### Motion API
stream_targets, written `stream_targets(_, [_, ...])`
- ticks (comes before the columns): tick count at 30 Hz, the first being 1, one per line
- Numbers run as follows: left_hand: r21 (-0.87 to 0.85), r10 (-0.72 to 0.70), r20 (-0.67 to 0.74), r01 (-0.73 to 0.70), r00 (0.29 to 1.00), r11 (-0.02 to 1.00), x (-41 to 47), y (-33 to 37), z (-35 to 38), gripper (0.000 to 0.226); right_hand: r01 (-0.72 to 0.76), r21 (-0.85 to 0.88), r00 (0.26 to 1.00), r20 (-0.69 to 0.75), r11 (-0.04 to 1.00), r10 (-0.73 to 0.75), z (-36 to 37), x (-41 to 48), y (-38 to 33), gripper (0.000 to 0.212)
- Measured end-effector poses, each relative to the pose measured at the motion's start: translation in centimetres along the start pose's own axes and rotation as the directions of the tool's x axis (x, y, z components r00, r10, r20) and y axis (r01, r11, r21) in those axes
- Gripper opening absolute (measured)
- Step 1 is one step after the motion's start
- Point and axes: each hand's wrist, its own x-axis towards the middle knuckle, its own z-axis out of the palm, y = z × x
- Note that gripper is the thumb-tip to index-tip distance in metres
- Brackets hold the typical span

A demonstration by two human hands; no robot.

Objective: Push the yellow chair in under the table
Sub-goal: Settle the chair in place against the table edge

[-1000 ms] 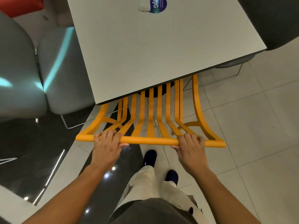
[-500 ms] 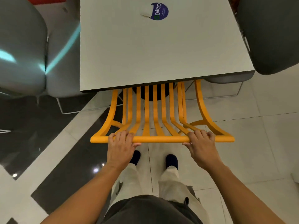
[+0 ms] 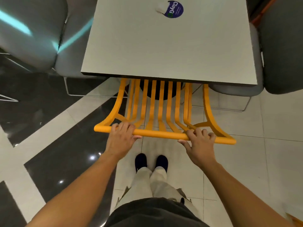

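Both hands are closed over the top rail of the yellow chair (image 3: 161, 110): the left hand (image 3: 120, 139) near its left end, the right hand (image 3: 200, 145) near its right end. To finish well, I would push evenly with both, so the chair goes in straight. Its curved slats look hard and smooth. Its seat is already hidden under the matte grey surface (image 3: 168, 46).

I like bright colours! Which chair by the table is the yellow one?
The yellow chair with the slatted back, held by both hands at the table's near edge. The chairs at the table's sides are grey and padded.
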Motion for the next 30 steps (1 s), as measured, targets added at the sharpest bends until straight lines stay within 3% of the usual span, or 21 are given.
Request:
stream_targets(4, [0.022,-0.022,0.016,0.022,1.000,1.000,0.2,-2.6,-0.2,0.058,-0.006,0.015,1.000,0.011,1.000,0.006,0.4,0.2,-2.6,0.040])
stream_targets(10, [0.039,-0.073,-0.012,0.073,0.997,0.997,0.0,1.2,0.8,0.053,0.019,0.044,0.999,0.046,0.999,-0.021,-0.5,0.2,1.2,0.045])
stream_targets(16, [0.025,-0.087,-0.046,0.088,0.995,0.996,0.0,1.8,0.8,0.055,0.018,-0.062,0.999,0.045,0.998,-0.015,-0.2,-0.2,-1.7,0.038])
stream_targets(20, [0.007,-0.085,-0.058,0.085,0.995,0.996,-0.1,2.0,0.7,0.056,0.052,-0.033,0.998,0.049,0.998,-0.051,-0.3,0.0,-2.2,0.037])
stream_targets(30, [0.008,-0.070,-0.001,0.070,0.998,0.998,0.1,1.6,-0.2,0.053,0.037,-0.014,0.999,-0.007,0.999,-0.037,0.4,0.0,-2.3,0.030])
